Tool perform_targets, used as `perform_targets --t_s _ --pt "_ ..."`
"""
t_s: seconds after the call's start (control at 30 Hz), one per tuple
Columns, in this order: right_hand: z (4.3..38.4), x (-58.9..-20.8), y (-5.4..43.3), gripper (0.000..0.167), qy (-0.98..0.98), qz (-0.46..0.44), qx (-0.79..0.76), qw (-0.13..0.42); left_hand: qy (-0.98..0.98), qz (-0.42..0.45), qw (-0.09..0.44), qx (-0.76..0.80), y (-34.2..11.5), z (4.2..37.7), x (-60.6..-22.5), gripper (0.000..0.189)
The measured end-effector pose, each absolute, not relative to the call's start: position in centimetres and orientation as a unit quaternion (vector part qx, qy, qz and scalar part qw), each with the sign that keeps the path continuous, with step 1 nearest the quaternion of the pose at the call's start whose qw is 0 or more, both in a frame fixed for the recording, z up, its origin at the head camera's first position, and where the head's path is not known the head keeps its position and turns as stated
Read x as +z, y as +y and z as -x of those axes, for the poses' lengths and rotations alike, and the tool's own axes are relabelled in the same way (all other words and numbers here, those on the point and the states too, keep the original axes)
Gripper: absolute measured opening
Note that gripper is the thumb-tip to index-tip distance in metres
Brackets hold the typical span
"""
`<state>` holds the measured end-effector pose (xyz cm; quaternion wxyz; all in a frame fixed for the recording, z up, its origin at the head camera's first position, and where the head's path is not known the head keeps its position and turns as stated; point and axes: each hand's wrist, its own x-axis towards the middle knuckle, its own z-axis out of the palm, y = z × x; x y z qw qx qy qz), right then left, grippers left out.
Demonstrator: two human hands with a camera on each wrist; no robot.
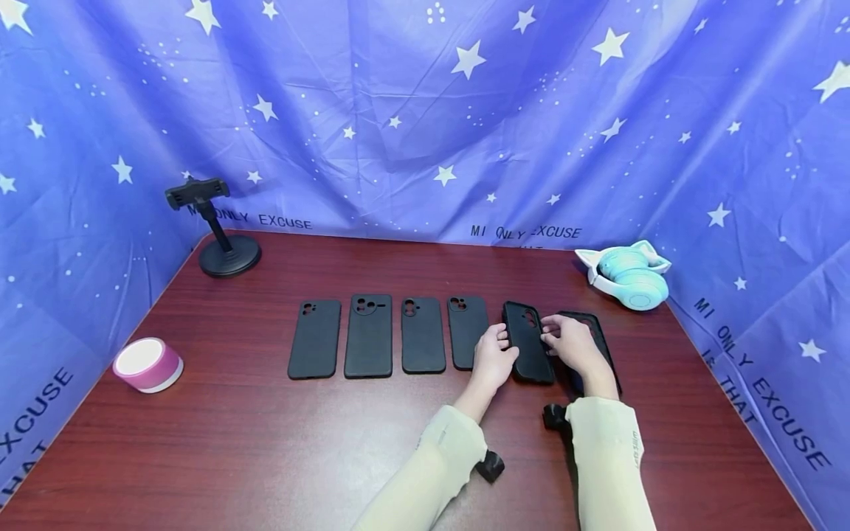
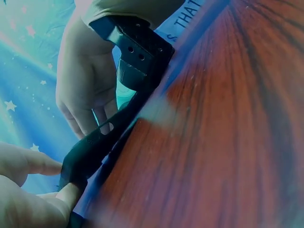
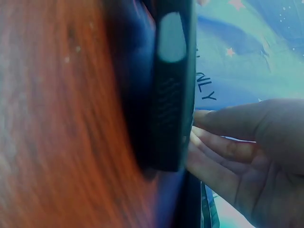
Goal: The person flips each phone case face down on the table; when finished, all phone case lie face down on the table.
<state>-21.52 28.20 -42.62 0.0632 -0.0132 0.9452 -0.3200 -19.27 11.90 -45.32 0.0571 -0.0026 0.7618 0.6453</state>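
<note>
Several black phone cases lie in a row. Between my hands is one phone case [image 1: 527, 346] with its hollow inside facing up and a camera cutout at its far end. My left hand [image 1: 494, 358] holds its left edge; in the left wrist view, thumb and fingers [image 2: 40, 164] pinch the case's side [image 2: 90, 149]. My right hand [image 1: 578, 350] holds its right edge with thumb and fingertips. Beneath the right hand lies another hollow-side-up case [image 1: 600, 339], partly covered by the hand. Left of my left hand is a case [image 1: 465, 332] lying back up.
Three more back-up cases, a left one [image 1: 315, 343], a middle one [image 1: 368, 343] and a right one [image 1: 423, 339], lie further left. A phone stand [image 1: 226, 254], a pink-and-white round object [image 1: 147, 366] and cat-ear headphones [image 1: 631, 276] stand around the wooden table [image 1: 265, 457]. A starry curtain [image 1: 372, 110] encloses it.
</note>
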Motion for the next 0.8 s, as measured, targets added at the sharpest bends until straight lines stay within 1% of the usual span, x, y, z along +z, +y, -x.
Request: perform_targets --t_s 0.2,0.4,0.67,0.8 --pt "21.59 -42.63 28.06 0.036 0.946 0.013 -0.317 0.065 0.748 0.003 0.065 0.66 11.72 19.48 -45.64 0.046" --pt "21.65 -42.55 28.08 0.039 0.951 0.015 -0.301 0.064 0.733 -0.003 0.056 0.678 11.63 19.41 -45.58 0.045" --pt "21.87 -42.6 27.71 0.04 0.963 0.053 -0.262 0.037 0.72 -0.008 -0.004 0.694 11.65 19.61 -45.94 0.045" --pt "21.87 -42.71 27.31 0.038 0.963 0.06 -0.26 0.033 0.715 -0.005 -0.019 0.699 11.65 19.57 -45.96 0.045"
